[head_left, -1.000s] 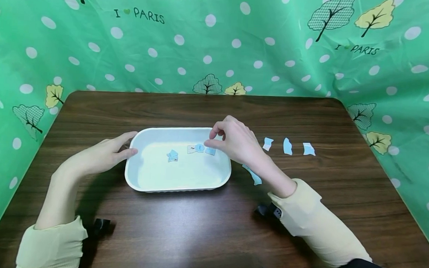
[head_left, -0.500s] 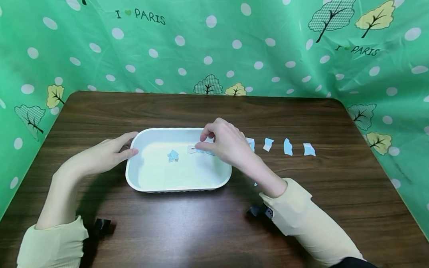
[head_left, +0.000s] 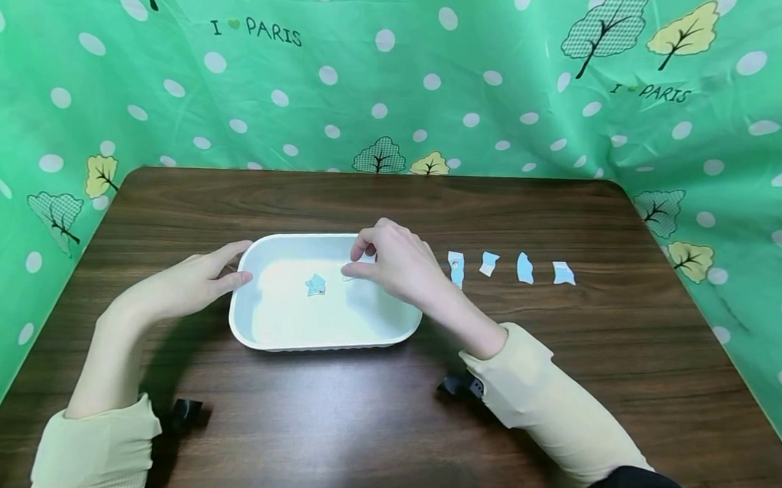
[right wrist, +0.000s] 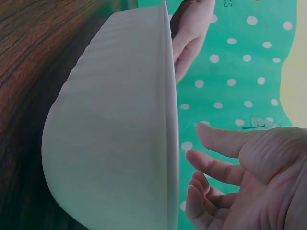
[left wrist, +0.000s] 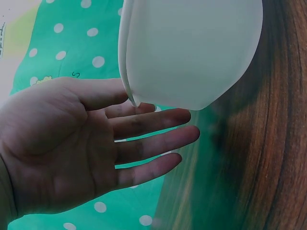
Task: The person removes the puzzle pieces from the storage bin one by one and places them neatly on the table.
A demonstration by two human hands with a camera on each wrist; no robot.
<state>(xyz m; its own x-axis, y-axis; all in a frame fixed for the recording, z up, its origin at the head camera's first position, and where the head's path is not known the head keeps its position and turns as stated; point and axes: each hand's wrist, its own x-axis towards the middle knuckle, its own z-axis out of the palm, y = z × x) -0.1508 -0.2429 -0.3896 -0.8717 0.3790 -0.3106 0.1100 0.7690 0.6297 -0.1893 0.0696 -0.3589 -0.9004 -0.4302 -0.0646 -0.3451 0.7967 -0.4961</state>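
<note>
A white oval-cornered tray (head_left: 296, 326) stands on the table with small light-blue scraps in it. One scrap cluster (head_left: 315, 285) lies left of centre in the head view. My left hand (head_left: 196, 275) is at the tray's left end, its thumb over the rim; in the left wrist view its other fingers (left wrist: 158, 143) extend straight below the wall. My right hand (head_left: 400, 262) hovers over the tray's right half, thumb and index tips apart with nothing between them in the right wrist view. Beneath its thumb only the edge of another scrap (head_left: 347, 279) shows; other scraps there are hidden.
Right of the tray, several light-blue scraps lie in a row, from the nearest scrap (head_left: 456, 269) to the farthest scrap (head_left: 564, 273). The dark wooden table (head_left: 330, 431) backs onto a green dotted cloth (head_left: 398, 91). The right forearm (head_left: 469, 320) crosses the tray's right side.
My right hand has moved left inside the tray, covering scraps that showed before. The nearest table scrap has come into view; a longer scrap lower down is now behind the forearm. The left hand stays put.
</note>
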